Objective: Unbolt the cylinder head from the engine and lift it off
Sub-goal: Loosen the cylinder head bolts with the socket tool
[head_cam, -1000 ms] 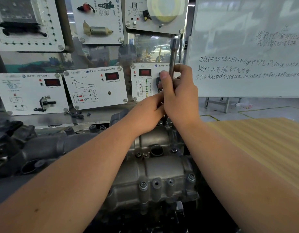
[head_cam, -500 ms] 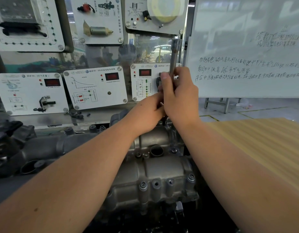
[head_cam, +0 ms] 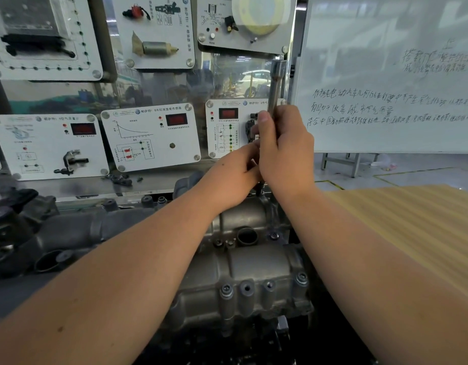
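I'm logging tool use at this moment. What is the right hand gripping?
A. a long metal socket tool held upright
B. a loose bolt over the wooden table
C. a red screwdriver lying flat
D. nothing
A: the right hand is curled round the shaft of a metal socket tool that stands upright above the far end of the cylinder head.
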Available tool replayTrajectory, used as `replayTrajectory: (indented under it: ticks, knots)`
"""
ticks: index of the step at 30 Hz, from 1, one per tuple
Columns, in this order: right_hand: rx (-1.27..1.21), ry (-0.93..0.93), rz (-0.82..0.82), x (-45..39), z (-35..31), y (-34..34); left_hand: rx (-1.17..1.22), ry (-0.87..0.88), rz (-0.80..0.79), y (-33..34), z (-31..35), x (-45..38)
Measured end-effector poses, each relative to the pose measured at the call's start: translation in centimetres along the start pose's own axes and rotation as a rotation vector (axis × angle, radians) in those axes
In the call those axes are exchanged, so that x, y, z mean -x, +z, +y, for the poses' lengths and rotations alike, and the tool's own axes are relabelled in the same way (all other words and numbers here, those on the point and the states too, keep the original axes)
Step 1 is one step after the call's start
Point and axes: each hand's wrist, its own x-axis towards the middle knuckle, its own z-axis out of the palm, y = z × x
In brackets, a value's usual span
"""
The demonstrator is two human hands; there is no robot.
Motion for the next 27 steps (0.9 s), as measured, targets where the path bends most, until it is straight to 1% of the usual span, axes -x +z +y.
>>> replayTrajectory:
  ticks: [4, 9, 16, 21, 27]
  knots:
    - [0.006, 0.009, -0.011, 0.02, -0.14, 0.11, -0.005, -0.029, -0.009, -0.14, 0.06, 0.06]
    - [-0.046, 0.022, -0.013, 0.07, -0.1, -0.05, -0.019, -0.026, -0.015, -0.12, -0.06, -0.08]
    - [0.01, -0.002, -0.014, 0.04, -0.22, 0.13, -0.008, -0.03, -0.016, -0.05, -0.07, 0.03]
    - [-0.043, 0.019, -0.026, 0.13, -0.23, -0.04, -0.015, -0.022, -0.009, -0.16, 0.05, -0.03]
    - [-0.01, -0.003, -0.01, 0.13, -0.27, 0.1, 0.01, -0.025, -0.009, -0.12, -0.09, -0.05]
